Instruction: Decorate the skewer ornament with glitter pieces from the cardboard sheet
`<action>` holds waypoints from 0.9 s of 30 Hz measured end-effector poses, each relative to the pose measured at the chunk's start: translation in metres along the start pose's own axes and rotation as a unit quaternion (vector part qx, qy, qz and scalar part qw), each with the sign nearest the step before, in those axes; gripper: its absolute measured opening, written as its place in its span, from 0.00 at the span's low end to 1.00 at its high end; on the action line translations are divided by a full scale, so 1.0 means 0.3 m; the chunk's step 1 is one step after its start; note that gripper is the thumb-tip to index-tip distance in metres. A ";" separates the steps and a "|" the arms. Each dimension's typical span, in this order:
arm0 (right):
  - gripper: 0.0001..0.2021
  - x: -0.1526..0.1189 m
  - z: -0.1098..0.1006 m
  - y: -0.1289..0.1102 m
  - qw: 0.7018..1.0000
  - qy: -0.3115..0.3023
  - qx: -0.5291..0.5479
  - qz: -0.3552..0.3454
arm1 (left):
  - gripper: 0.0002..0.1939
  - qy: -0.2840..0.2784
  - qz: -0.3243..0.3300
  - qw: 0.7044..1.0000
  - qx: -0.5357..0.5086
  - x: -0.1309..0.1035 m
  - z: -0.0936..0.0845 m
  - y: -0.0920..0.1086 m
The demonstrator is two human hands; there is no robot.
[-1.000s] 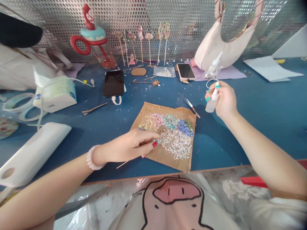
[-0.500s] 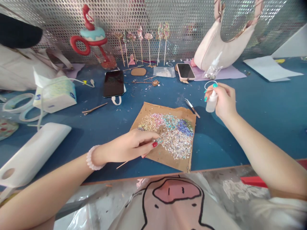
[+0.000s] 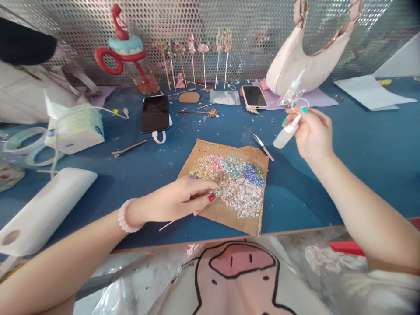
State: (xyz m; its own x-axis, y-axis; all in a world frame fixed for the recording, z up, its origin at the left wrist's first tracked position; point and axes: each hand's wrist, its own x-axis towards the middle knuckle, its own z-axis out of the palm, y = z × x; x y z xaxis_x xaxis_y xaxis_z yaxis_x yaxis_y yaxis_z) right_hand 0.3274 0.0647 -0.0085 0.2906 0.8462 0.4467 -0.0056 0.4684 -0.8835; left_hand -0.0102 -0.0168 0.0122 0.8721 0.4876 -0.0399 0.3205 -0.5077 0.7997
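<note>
My left hand (image 3: 177, 199) is closed, pinching a thin wooden stick (image 3: 166, 225) whose lower end sticks out below the palm. At its fingertips a small glittery piece (image 3: 217, 191) shows, partly covered. The hand hovers over the left of a cardboard sheet (image 3: 229, 224) spread with small sparkling rhinestones (image 3: 244, 197) sorted by colour. Farther right, my right hand (image 3: 313, 131) is closed on a small white squeeze bottle (image 3: 285, 134), raised above the blue table. The bottle is tilted, its base down to the left. A thin white ring (image 3: 300, 105) shows at those fingertips.
Tweezers (image 3: 263, 147) lie at the cardboard's upper right edge. Behind are a black phone (image 3: 155, 113), a pink-cased phone (image 3: 254, 97), a plastic bag (image 3: 225, 98) and several decorated sticks (image 3: 204, 65). A tissue pack (image 3: 75, 129) stands left; a handbag (image 3: 295, 65) is at the back right.
My right hand has shifted slightly right and up, and the bottle has gone from nearly upright to tilted. My left hand stays in place.
</note>
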 end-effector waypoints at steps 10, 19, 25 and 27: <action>0.07 0.001 -0.014 0.003 1.000 -0.001 0.007 0.011 | 0.11 -0.005 -0.004 1.000 0.003 0.002 0.000 0.005; 0.07 -0.001 -0.016 -0.017 0.999 -0.025 0.014 0.029 | 0.11 -0.002 -0.001 1.000 0.003 0.001 0.000 0.005; 0.11 -0.006 -0.011 -0.024 0.999 -0.041 0.011 0.025 | 0.12 -0.006 -0.002 1.000 0.003 0.000 0.000 0.002; 0.14 -0.007 -0.012 -0.026 0.998 -0.048 0.008 0.026 | 0.12 -0.006 -0.002 1.000 0.004 -0.001 0.000 0.002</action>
State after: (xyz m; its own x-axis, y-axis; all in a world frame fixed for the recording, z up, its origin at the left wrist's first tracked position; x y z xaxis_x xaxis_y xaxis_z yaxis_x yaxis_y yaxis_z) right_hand 0.3302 0.0582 -0.0030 0.1956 0.8899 0.4120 -0.0343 0.4261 -0.9040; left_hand -0.0103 -0.0172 0.0127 0.8755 0.4806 -0.0499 0.3261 -0.5115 0.7950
